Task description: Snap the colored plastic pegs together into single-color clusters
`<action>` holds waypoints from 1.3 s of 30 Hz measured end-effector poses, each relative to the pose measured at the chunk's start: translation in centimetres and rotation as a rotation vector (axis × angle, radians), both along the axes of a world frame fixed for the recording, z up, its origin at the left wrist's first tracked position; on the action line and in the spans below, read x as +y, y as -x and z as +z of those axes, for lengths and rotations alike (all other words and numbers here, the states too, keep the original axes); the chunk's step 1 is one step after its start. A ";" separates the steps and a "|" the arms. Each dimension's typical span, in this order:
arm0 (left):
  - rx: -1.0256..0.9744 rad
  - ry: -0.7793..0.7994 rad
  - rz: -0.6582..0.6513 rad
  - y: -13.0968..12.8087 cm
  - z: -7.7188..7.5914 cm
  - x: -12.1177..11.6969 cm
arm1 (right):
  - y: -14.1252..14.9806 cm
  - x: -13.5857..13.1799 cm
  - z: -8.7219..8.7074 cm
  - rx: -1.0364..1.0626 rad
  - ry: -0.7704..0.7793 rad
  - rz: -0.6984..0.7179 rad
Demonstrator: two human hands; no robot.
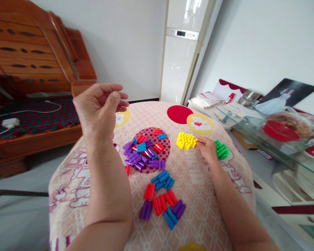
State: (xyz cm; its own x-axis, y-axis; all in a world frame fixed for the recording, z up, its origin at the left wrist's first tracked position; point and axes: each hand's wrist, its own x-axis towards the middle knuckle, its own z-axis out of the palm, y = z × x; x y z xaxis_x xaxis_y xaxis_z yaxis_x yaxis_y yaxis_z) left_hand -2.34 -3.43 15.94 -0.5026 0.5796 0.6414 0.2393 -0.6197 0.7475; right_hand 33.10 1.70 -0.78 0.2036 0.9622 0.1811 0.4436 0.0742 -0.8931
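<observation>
Yellow pegs (186,140), packed close together on the patterned tablecloth (199,214), touched at their right edge with the right hand (207,149). Held its fingers stretched toward the pegs, palm turned down; could not tell whether pinched around one or merely resting against them. Saw green pegs (222,150), grouped just beside the same hand, on its other side.

Held the left hand (101,104) up in the air, well apart from the tubes and pegs, over the left side of the round table. Had it released, fingers half curled and thumb raised near them.

Saw purple tubes (134,158), blue tubes (141,147) and red tubes (140,138) heaped in a loose pile, mostly on the dark red checkered circle (148,131) of the cloth. Noted more tubes of the same three colours closer to the body, lying between the two forearms in small side-by-side sets: blue at the top, red across the middle, purple at both sides and blue again at the bottom.

Glimpsed, to the left, a carved wooden bench (21,55) with a woven mat (39,118) and a white adapter (10,122) on it. Saw a tall white air conditioner (176,66) behind the table. Spotted, to the right, a glass shelf (244,134) bearing a red bowl (281,131) and a plastic bag (295,122), with a large photo print (285,93) leaning behind.
</observation>
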 end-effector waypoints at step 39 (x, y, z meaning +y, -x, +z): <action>0.006 0.002 -0.015 -0.1 0.0 0.0 | 0.0 -1.3 1.1 -0.598 -0.044 -0.083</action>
State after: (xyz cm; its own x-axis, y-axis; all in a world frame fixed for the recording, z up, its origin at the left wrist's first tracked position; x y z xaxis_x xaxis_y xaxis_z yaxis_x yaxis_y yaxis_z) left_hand -2.24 -3.41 15.97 -0.4898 0.5884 0.6434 0.2344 -0.6219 0.7472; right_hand 33.13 0.37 0.37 0.1279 0.9364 0.3267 0.8736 0.0496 -0.4842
